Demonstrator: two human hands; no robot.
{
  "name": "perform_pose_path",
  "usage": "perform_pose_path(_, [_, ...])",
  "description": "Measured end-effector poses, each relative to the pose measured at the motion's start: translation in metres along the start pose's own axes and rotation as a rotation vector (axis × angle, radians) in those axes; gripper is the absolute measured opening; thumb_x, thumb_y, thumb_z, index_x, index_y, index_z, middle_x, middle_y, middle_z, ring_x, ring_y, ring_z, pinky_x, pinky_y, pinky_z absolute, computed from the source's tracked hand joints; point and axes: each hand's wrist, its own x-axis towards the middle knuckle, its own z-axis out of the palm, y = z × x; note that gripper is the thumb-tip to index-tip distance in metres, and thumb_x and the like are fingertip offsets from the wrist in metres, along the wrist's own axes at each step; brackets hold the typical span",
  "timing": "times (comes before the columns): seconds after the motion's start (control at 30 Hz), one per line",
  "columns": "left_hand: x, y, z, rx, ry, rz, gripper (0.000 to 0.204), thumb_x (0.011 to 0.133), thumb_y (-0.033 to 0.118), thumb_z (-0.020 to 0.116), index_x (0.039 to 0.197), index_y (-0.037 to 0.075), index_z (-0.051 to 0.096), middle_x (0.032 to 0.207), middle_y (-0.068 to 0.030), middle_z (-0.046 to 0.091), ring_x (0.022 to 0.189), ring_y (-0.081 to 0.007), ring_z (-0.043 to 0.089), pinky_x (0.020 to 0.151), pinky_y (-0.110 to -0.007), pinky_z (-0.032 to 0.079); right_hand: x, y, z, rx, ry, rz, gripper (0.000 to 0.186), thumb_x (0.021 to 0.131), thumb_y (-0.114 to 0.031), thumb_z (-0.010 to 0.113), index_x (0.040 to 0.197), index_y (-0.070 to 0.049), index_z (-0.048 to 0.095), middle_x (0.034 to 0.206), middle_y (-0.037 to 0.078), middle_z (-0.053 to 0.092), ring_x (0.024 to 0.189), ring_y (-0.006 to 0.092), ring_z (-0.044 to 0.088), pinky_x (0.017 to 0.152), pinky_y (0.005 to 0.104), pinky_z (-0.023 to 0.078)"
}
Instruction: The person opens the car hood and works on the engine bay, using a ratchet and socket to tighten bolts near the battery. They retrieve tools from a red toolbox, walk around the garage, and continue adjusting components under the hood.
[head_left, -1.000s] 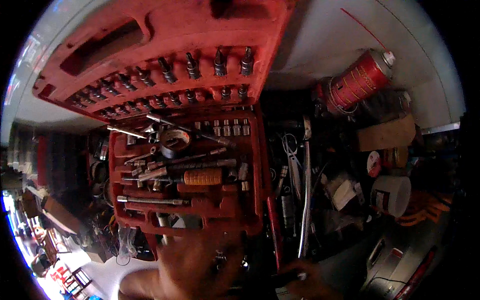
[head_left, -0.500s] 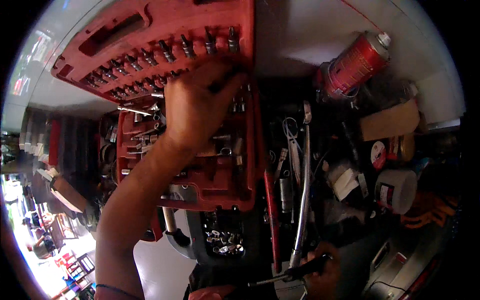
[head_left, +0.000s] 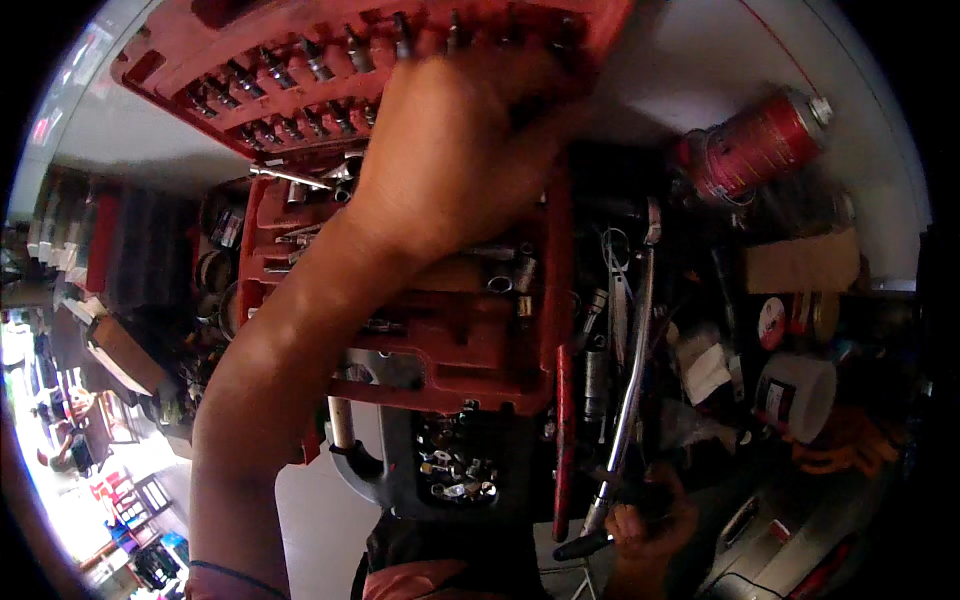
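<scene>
Cluttered counter point(head_left: 700, 60) below, left hand point(head_left: 455, 150) reaching up over the open red socket case point(head_left: 440, 330) toward the socket row point(head_left: 300, 90) in its lid, fingers hidden, grip unclear; right hand point(head_left: 645, 520) closed around a long ratchet handle point(head_left: 630, 390) pointing away, well apart.

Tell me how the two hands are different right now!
The left hand reaches far up over the lid of the red socket case, while the right hand stays low at the bottom edge. The left hand lies spread over the sockets; the right hand is closed around a black-handled tool. The left looks big and blurred, the right small. Both are bare.
</scene>
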Motion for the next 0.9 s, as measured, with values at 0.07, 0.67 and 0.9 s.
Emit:
perform_pose_path(0.07, [0.001,0.024,-0.025,-0.406,0.056,-0.134,0.018,0.088,0.016,0.063,0.097,0.001,0.063,0.081,-0.0048,0.065,0.066,-0.0123,0.06,0.057,-0.027,0.047,0.001,-0.004,0.003,0.015,-0.039,-0.001,0.051,0.095,-0.04,0.036,0.124,0.001,0.042,0.076,0.019,0.058,0.052,0.0177,0.05,0.047,0.0291,0.04])
perform_pose_path(0.67, [-0.154,-0.029,-0.165,-0.425,-0.005,-0.817,0.025,0.08,-0.002,0.042,0.096,-0.004,0.061,0.082,-0.0069,0.063,0.072,-0.0109,0.062,0.062,-0.022,0.047,0.175,0.031,0.179,-2.269,-0.324,-0.689,0.043,0.074,-0.006,0.071,0.113,-0.002,0.055,0.099,0.019,0.061,0.087,0.0373,0.061,0.075,0.0406,0.049])
perform_pose_path(0.9, [-0.161,-0.054,-0.168,-0.14,-0.12,-0.606,0.015,0.081,-0.004,0.056,0.094,-0.003,0.063,0.07,-0.0085,0.064,0.063,-0.0138,0.064,0.056,-0.025,0.047,0.207,0.049,0.188,-2.345,-0.409,-0.477,0.04,0.069,-0.01,0.077,0.103,-0.002,0.059,0.093,0.014,0.064,0.084,0.0273,0.064,0.076,0.0341,0.049])
